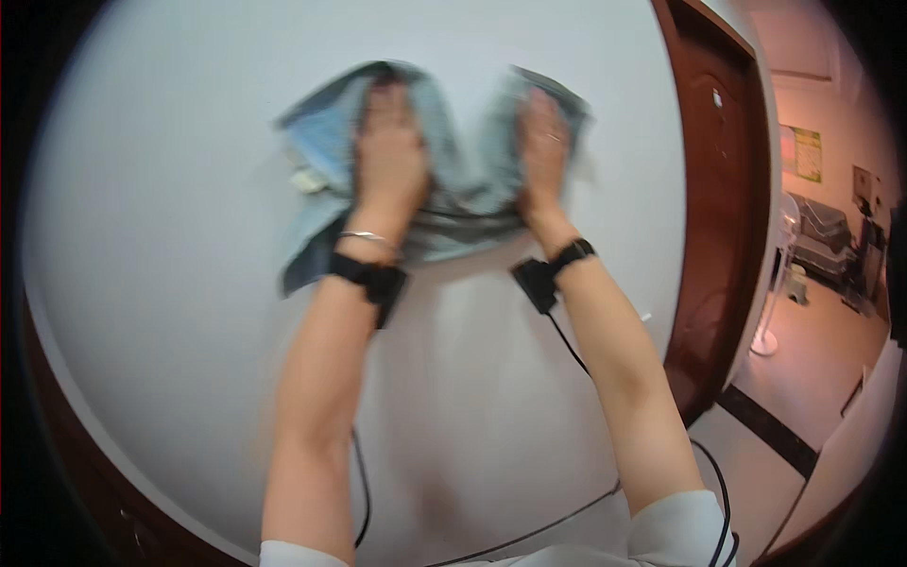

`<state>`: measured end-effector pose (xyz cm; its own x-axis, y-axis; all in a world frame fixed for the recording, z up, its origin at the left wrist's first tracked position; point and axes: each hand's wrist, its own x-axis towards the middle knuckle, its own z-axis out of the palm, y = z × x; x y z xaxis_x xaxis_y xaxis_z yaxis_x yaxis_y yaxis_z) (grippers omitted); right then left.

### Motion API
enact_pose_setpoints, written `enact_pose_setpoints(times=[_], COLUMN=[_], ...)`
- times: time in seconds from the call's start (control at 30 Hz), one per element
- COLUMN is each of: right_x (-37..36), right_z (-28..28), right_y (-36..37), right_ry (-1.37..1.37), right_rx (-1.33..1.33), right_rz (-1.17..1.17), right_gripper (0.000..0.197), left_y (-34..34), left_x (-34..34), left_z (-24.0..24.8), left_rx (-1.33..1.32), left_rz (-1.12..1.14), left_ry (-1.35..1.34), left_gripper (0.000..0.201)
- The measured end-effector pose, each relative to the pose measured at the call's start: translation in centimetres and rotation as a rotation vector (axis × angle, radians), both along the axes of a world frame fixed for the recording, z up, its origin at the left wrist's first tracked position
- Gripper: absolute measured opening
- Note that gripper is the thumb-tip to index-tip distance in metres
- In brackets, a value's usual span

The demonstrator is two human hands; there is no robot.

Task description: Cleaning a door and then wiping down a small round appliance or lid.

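Note:
Both my arms reach up to a white wall [189,236], where a crumpled grey-blue cloth [472,231] with darker edges is spread against it. My left hand [392,156] lies over the cloth's left part, its fingers pointing upward and blurred by motion. On the right part, my right hand [543,156] rests flat with straight fingers held close together and a ring on one. The cloth dips between the hands. A pale tag-like piece [307,180] shows at its left side.
Black wrist straps with small boxes [539,283] trail cables. A brown door [713,189] stands right of the wall, beside an opening onto a room with a white stand fan [765,340] and a grey sofa [820,241]. Brown wood [104,491] edges the lower left.

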<state>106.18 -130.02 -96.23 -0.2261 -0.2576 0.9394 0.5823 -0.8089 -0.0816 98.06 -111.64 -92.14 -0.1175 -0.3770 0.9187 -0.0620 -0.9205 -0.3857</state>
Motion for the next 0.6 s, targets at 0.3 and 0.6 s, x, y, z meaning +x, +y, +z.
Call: enact_pose_setpoints(times=[0.3, 0.6], right_x=[10.5, 0.6], right_z=[-21.8, -1.2], right_y=[-13.2, -0.5], right_ry=[0.591, 0.169], right_rx=[0.316, 0.031], right_rz=[-0.001, -0.005], right_gripper=[0.052, 0.037], left_y=[-11.9, 0.2], left_x=[2.5, -6.6], left_z=[-11.5, 1.5], left_rx=[0.209, 0.324], left_rz=[-0.946, -0.612], left_ry=[0.848, 0.258], left_gripper=[0.044, 0.015])
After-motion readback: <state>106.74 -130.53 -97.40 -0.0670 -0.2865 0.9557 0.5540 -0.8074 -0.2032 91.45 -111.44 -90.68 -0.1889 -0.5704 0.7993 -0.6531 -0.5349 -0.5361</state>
